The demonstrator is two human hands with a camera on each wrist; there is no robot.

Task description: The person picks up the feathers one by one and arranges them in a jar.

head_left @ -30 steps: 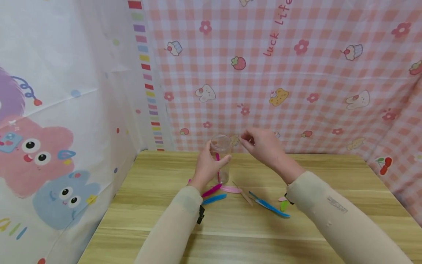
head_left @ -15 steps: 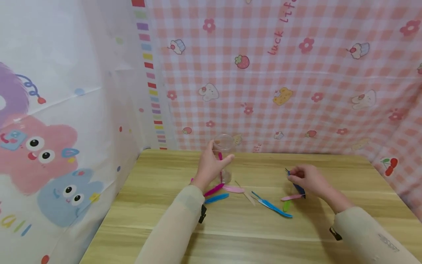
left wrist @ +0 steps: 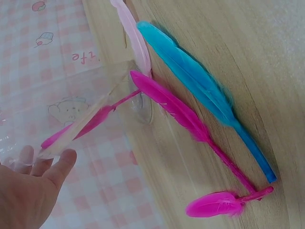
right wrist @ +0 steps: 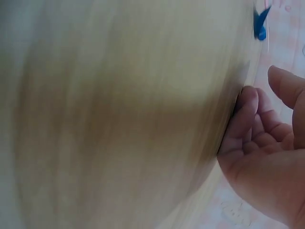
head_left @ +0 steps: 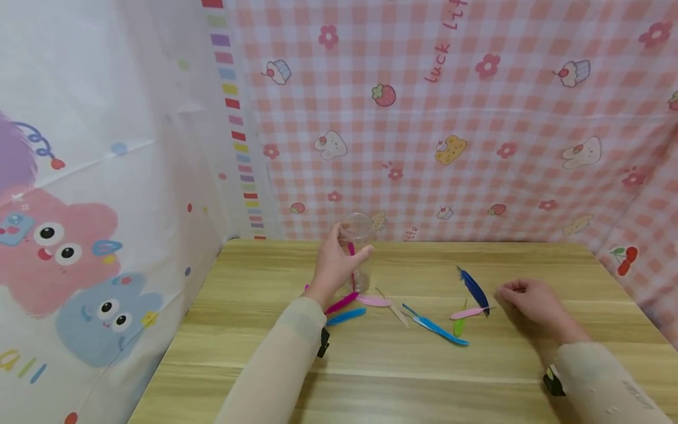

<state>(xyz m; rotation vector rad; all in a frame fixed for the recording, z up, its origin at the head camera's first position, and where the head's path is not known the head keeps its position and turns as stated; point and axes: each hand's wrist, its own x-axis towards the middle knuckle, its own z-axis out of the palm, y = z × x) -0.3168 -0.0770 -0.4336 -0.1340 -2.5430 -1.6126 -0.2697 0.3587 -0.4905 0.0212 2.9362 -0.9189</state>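
My left hand [head_left: 338, 264] grips a tall clear plastic cup [head_left: 362, 275] standing upright at the back of the table. Inside it, the left wrist view shows a magenta feather [left wrist: 97, 119] and a cream feather [left wrist: 78, 125]. My right hand [head_left: 534, 301] hovers low over the right side of the table, holding nothing, with thumb apart from loosely curled fingers in the right wrist view. Just left of it lies a dark blue feather [head_left: 475, 290], its lower end against a pink feather [head_left: 466, 314] that crosses a green feather [head_left: 459, 325].
In front of the cup lie a magenta feather [left wrist: 178, 112], a smaller magenta feather [left wrist: 217, 204], a bright blue feather [left wrist: 190, 76] and a pale pink feather [head_left: 373, 301]. A beige feather [head_left: 398, 314] and another blue feather [head_left: 439, 331] lie mid-table. Printed cloth [head_left: 413, 129] hangs behind.
My right hand has gone from beside the cup's rim to the dark blue feather, then off it to the right, leaving that feather on the table. My left hand keeps its grip on the cup.
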